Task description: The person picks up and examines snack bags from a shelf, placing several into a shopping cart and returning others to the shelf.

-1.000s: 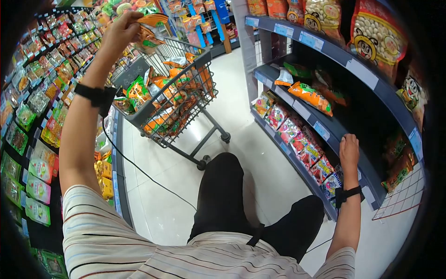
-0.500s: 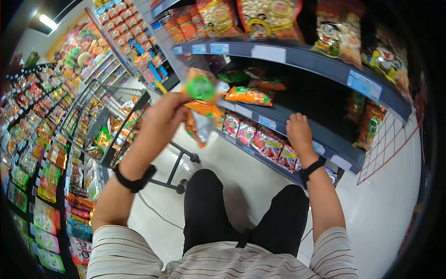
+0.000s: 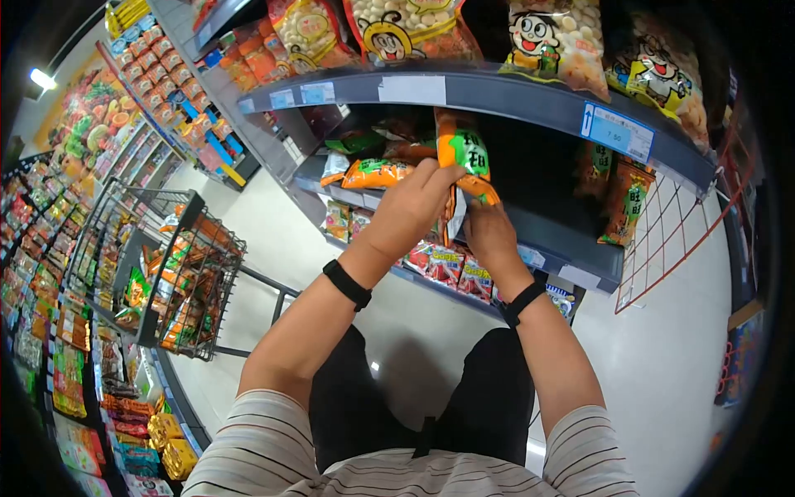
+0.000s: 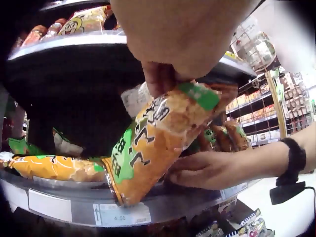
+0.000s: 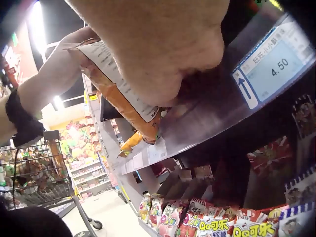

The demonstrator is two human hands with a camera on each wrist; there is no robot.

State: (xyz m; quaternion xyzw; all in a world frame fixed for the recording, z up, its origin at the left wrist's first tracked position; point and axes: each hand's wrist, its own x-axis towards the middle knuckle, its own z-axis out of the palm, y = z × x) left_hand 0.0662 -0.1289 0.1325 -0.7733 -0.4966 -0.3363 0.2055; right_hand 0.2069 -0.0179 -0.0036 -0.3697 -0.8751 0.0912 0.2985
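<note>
An orange and green snack bag (image 3: 465, 149) stands tilted over the lower shelf, with several packs of the same orange wrapping seen below the fingers. My left hand (image 3: 411, 203) pinches the bag by its edge, which the left wrist view shows from behind the knuckles. My right hand (image 3: 490, 236) is at the bag's lower right side, its fingertips partly hidden by the bag (image 4: 148, 140); I cannot tell whether they grip it. A similar orange bag (image 3: 374, 174) lies on the shelf to the left of my hands.
A dark shelf (image 3: 546, 224) runs in front, under an upper shelf edge (image 3: 497, 87) with price tags. Candy packs (image 3: 443, 265) line the level below. A wire divider (image 3: 675, 240) closes the right end. At the left stands a cart (image 3: 199, 290) holding orange bags.
My left hand has carried orange packaging from above the cart rightward to the shelf. The right hand has moved from the shelf's front edge to the bag. The head view has turned toward the shelf.
</note>
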